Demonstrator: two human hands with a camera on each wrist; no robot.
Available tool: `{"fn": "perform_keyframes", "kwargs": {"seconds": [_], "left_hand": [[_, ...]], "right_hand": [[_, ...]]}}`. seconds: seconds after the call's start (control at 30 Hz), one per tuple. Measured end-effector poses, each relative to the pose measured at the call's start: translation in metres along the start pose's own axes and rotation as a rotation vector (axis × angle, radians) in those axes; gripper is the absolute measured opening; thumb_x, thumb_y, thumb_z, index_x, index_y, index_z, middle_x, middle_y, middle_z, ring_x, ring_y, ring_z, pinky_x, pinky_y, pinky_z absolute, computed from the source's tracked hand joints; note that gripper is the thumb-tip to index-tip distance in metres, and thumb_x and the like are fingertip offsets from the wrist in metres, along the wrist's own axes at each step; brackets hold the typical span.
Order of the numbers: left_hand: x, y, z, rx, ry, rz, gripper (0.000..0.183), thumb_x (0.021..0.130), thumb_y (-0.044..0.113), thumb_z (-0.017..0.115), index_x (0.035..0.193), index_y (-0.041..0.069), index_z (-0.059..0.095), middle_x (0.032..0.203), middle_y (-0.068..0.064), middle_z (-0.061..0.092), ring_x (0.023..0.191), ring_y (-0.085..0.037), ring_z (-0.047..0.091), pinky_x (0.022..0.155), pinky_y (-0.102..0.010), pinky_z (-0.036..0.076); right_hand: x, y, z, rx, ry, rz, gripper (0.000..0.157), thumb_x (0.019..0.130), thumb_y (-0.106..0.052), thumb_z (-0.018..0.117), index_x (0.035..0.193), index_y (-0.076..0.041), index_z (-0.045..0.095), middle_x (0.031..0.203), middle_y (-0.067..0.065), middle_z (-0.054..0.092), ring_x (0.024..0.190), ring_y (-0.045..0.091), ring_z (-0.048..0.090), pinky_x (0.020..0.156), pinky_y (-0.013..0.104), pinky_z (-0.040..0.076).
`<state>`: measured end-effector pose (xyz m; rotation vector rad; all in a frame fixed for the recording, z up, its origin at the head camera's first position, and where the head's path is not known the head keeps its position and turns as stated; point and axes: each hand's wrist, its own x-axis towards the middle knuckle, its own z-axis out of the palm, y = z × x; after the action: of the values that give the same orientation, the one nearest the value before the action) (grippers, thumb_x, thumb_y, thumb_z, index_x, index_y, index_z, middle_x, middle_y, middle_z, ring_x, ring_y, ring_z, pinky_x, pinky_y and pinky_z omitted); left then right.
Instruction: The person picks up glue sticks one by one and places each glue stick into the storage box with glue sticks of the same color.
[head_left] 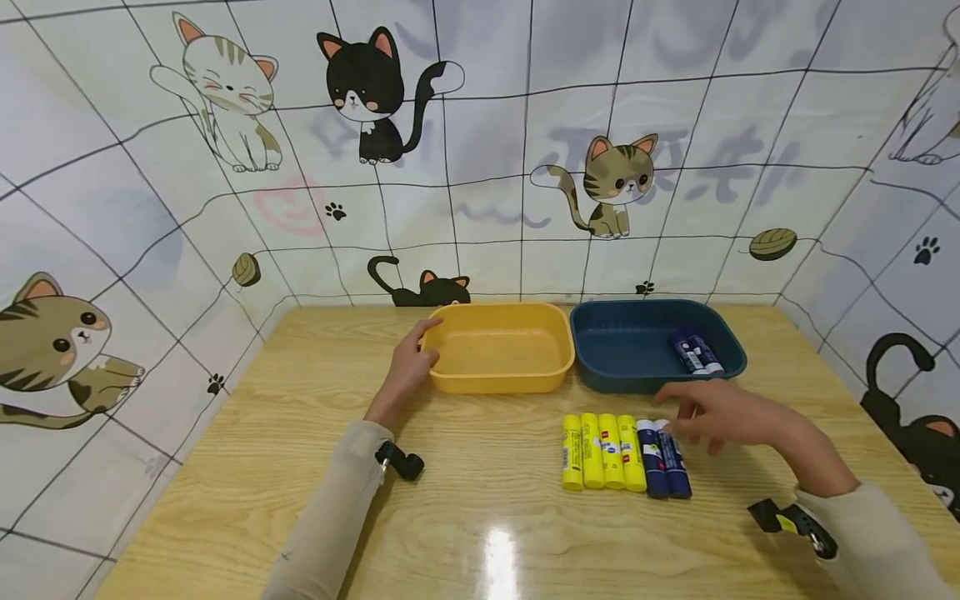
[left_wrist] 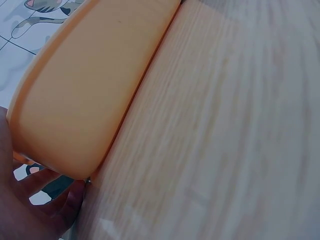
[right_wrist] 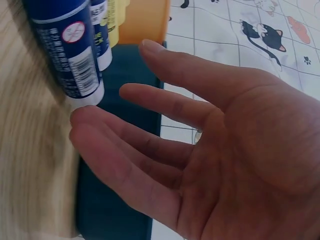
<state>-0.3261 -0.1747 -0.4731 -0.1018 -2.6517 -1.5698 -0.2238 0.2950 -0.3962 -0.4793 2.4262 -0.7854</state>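
Observation:
My left hand holds the left end of a yellow plastic bin, its thumb and fingers around the rim and wall; the left wrist view shows fingers at the bin's corner. My right hand hovers by the white-capped ends of two dark blue glue sticks, fingers loosely bent and holding nothing. In the right wrist view its fingertips come close to a blue glue stick; contact is unclear. Several yellow glue sticks lie in a row left of the blue pair.
A dark blue bin stands right of the yellow one, with two blue glue sticks inside. Both bins sit near the back edge of the wooden table. A cat-print cloth hangs behind and at the sides.

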Motion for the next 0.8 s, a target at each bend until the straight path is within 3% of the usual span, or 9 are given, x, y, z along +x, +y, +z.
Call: {"fn": "perform_keyframes", "kwargs": {"seconds": [0.4,0.63,0.8], "left_hand": [[0.000,0.001,0.000,-0.013,-0.001,0.008,0.067,0.087,0.005,0.051,0.152,0.022,0.051,0.161,-0.009,0.044,0.133,-0.033,0.050,0.092,-0.040,0.046],[0.001,0.001,-0.001,-0.012,0.002,0.008,0.068,0.086,0.004,0.050,0.152,0.023,0.051,0.160,-0.011,0.045,0.122,-0.033,0.055,0.086,-0.038,0.046],[0.000,0.001,-0.001,-0.006,-0.003,0.009,0.067,0.087,0.005,0.050,0.152,0.022,0.050,0.161,-0.010,0.043,0.132,-0.034,0.051,0.094,-0.041,0.046]], "right_hand": [[0.006,0.002,0.004,0.025,-0.055,0.058,0.051,0.096,-0.031,0.071,0.137,-0.005,0.056,0.092,0.006,0.067,0.075,0.022,0.066,0.061,0.037,0.059],[0.011,0.006,0.007,0.015,-0.049,0.072,0.050,0.095,-0.033,0.073,0.135,-0.007,0.058,0.091,0.006,0.065,0.075,0.021,0.065,0.061,0.036,0.060],[0.014,0.009,0.009,0.035,-0.065,0.082,0.050,0.094,-0.030,0.074,0.135,-0.007,0.057,0.091,0.008,0.064,0.075,0.022,0.064,0.062,0.037,0.060]]}}
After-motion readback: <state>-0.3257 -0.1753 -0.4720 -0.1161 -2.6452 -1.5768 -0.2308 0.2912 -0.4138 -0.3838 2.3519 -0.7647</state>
